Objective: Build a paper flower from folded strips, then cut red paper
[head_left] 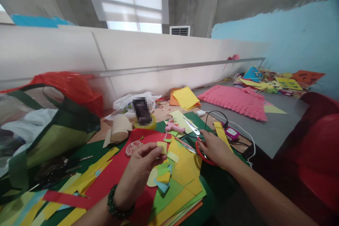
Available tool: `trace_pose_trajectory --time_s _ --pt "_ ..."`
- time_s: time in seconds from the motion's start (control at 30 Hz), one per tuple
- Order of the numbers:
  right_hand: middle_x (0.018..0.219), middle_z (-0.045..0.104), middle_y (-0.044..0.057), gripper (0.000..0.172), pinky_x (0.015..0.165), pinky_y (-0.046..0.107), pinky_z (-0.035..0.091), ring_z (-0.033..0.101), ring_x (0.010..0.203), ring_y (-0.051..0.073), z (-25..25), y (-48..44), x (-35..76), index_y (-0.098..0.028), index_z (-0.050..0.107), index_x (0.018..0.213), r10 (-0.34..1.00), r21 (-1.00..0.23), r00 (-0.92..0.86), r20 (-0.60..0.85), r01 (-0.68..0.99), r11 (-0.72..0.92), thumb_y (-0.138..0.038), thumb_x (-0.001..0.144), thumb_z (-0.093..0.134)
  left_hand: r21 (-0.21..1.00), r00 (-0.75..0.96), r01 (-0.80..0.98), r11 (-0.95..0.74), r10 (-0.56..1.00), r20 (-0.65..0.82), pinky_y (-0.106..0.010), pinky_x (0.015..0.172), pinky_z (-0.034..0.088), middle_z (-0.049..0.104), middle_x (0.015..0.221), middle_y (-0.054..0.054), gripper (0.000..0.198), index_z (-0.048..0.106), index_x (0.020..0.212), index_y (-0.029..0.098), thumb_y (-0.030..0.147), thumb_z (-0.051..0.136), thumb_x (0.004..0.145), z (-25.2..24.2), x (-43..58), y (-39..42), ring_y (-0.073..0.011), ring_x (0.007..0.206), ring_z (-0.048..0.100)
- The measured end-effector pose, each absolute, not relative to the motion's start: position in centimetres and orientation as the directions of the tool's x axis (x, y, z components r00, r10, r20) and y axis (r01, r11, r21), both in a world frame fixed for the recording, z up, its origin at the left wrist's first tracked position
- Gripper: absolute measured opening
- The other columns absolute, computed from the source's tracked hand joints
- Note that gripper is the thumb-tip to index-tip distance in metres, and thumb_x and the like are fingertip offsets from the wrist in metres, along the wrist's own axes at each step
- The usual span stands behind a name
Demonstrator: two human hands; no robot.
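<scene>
My left hand (140,169) pinches a small yellow paper scrap (162,147) between thumb and fingers, above a red sheet (116,176) and a pile of yellow and green paper (182,180). A dark bead bracelet sits on that wrist. My right hand (215,148) rests on the red-handled scissors (197,141), fingers curled over the handles; the blades point up and left and lie on the table. A pink glue gun (173,127) lies just beyond the scissors.
A green bag (39,127) and red plastic bag (71,84) stand at left. Tape rolls (120,129) sit behind the red sheet. A pink mat (235,100), more coloured paper (275,83) and a white cable (246,134) lie to the right. Red chair (320,148) at right.
</scene>
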State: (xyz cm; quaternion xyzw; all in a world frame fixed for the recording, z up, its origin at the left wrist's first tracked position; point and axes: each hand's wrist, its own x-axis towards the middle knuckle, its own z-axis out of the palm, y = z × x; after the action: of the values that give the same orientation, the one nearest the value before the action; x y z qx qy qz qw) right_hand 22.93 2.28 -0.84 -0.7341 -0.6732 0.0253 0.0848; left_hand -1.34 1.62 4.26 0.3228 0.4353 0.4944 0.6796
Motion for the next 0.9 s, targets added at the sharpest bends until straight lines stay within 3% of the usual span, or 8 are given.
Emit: trace_pose_trajectory --time_s 0.1,0.17,0.27,0.37,0.47,0.53,0.73,0.9 --pt "0.093 0.067 0.016 0.018 0.069 0.03 0.046 0.068 0.088 0.028 -0.9 4.1 24.9 -0.013 0.059 0.099 0.989 -0.139 0.118 0.095 0.985 -0.104 -0.019 0.094 0.042 0.872 0.139 -0.388 0.299 0.954 -0.265 -0.02 0.056 0.052 0.066 0.056 0.002 0.046 0.068 0.056 0.014 0.036 0.096 0.025 4.0 -1.4 1.8 -0.0119 0.053 0.064" --pt "0.098 0.067 0.016 0.026 0.07 0.029 0.046 0.068 0.088 0.026 -0.9 4.7 25.9 -0.014 0.059 0.096 0.988 -0.145 0.107 0.111 0.985 -0.091 -0.016 0.096 0.033 0.872 0.141 -0.389 0.297 0.955 -0.262 -0.02 0.055 0.052 0.066 0.057 0.001 0.047 0.069 0.057 0.014 0.037 0.096 0.026 3.8 -1.4 2.0 -0.0123 0.053 0.064" --pt "0.108 0.067 0.017 0.026 0.075 0.032 0.048 0.067 0.095 0.027 -0.5 4.4 26.5 -0.014 0.058 0.11 0.993 -0.195 0.044 0.11 0.981 -0.021 -0.021 0.095 0.039 0.868 0.133 -0.408 0.283 0.959 -0.25 -0.02 0.055 0.052 0.066 0.057 0.002 0.046 0.069 0.059 0.014 0.036 0.096 0.028 3.8 -1.6 2.2 -0.0122 0.053 0.065" --pt "0.116 0.068 0.014 0.038 0.085 0.034 0.049 0.064 0.105 0.026 0.1 2.8 25.6 -0.018 0.053 0.127 0.995 -0.299 -0.073 0.068 0.95 0.09 -0.033 0.093 0.046 0.861 0.112 -0.436 0.263 0.965 -0.238 -0.018 0.053 0.052 0.065 0.055 0.003 0.046 0.069 0.059 0.014 0.033 0.096 0.028 4.3 -1.8 2.4 -0.0106 0.051 0.063" --pt "0.124 0.065 0.013 0.042 0.093 0.036 0.047 0.061 0.113 0.026 0.7 0.8 23.8 -0.019 0.053 0.131 0.982 -0.435 -0.185 -0.023 0.887 0.157 -0.036 0.094 0.042 0.855 0.06 -0.46 0.238 0.969 -0.238 -0.017 0.051 0.051 0.066 0.055 0.003 0.047 0.069 0.06 0.014 0.031 0.096 0.025 5.0 -1.9 2.4 -0.0094 0.049 0.062" --pt "0.122 0.064 0.014 0.044 0.093 0.038 0.046 0.061 0.112 0.028 0.9 -0.6 22.6 -0.018 0.051 0.133 0.974 -0.458 -0.209 -0.082 0.876 0.15 -0.034 0.093 0.043 0.853 0.027 -0.47 0.228 0.969 -0.245 -0.017 0.051 0.052 0.066 0.056 0.004 0.048 0.069 0.06 0.014 0.03 0.096 0.024 5.2 -1.9 2.4 -0.0089 0.049 0.062" --pt "0.112 0.064 0.013 0.041 0.085 0.033 0.046 0.064 0.102 0.025 -0.2 -2.9 20.6 -0.02 0.05 0.134 0.974 -0.352 -0.152 -0.166 0.932 0.085 -0.029 0.094 0.045 0.871 0.071 -0.432 0.233 0.972 -0.225 -0.017 0.049 0.052 0.063 0.054 0.004 0.044 0.068 0.057 0.014 0.031 0.096 0.027 5.2 -1.8 2.0 -0.0099 0.048 0.062" --pt "0.111 0.065 0.014 0.034 0.077 0.032 0.046 0.064 0.098 0.026 -0.8 -2.3 19.2 -0.016 0.055 0.127 0.987 -0.157 -0.045 -0.154 0.987 0.021 -0.025 0.095 0.045 0.882 0.062 -0.416 0.222 0.975 -0.215 -0.017 0.051 0.052 0.063 0.055 0.004 0.043 0.068 0.057 0.014 0.033 0.095 0.028 4.9 -1.8 2.0 -0.0094 0.049 0.061"
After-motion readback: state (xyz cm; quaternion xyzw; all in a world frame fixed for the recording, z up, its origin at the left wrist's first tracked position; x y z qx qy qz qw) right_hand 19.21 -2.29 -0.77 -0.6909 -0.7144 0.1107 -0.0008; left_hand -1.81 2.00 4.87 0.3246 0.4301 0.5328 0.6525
